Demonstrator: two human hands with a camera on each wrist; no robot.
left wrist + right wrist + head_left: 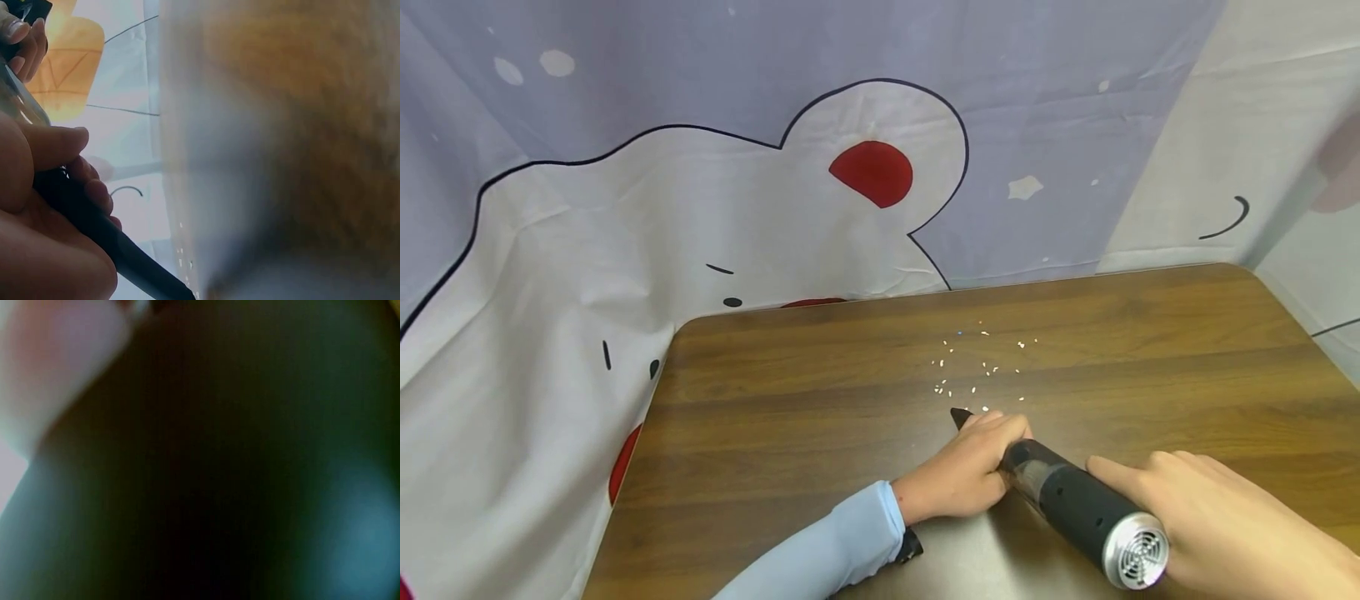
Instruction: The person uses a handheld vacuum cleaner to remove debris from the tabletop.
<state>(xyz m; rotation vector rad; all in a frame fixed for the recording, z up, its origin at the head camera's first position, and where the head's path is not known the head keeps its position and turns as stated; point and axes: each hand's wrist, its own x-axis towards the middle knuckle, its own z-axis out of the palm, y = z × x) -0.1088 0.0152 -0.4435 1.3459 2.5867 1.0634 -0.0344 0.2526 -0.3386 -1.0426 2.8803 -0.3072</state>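
Note:
A black handheld vacuum cleaner (1078,504) with a silver vented end slants across the lower right of the head view. My right hand (1213,517) grips its body. Farther forward, my left hand (962,471) wraps round the dark, narrow nozzle (134,250), as the left wrist view also shows. The nozzle's tip (959,416) points at small white bits (985,408) scattered on the table, close to the nearest ones. Most of the right wrist view is dark and blurred, with the vacuum body (206,469) filling it.
The brown wooden table (775,433) has rounded far corners. Behind it and along its sides hangs a printed curtain (625,233) in white and lilac. A tiny blue bit (959,333) lies among the far white ones. A black item (910,547) shows by the left sleeve.

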